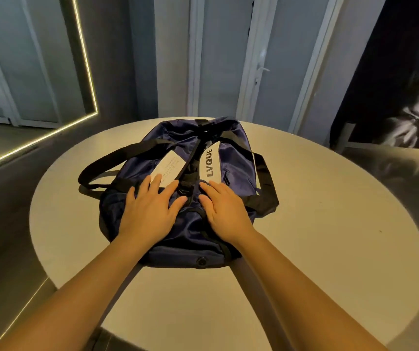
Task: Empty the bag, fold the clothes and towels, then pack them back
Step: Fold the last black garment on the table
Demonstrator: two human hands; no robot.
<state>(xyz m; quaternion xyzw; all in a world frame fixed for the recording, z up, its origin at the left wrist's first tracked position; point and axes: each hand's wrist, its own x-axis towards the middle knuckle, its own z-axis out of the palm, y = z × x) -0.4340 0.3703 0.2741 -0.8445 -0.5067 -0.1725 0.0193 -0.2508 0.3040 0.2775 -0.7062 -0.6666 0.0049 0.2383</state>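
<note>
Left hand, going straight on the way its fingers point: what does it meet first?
The white printed label on the bag: the left hand lies flat on the bag, fingertips at the label's near edge.

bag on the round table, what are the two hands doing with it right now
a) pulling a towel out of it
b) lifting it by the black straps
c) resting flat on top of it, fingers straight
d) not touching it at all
c: the left hand and the right hand both lie flat with straight fingers on top of the navy bag, which sits on the round table; no towel shows.
</note>
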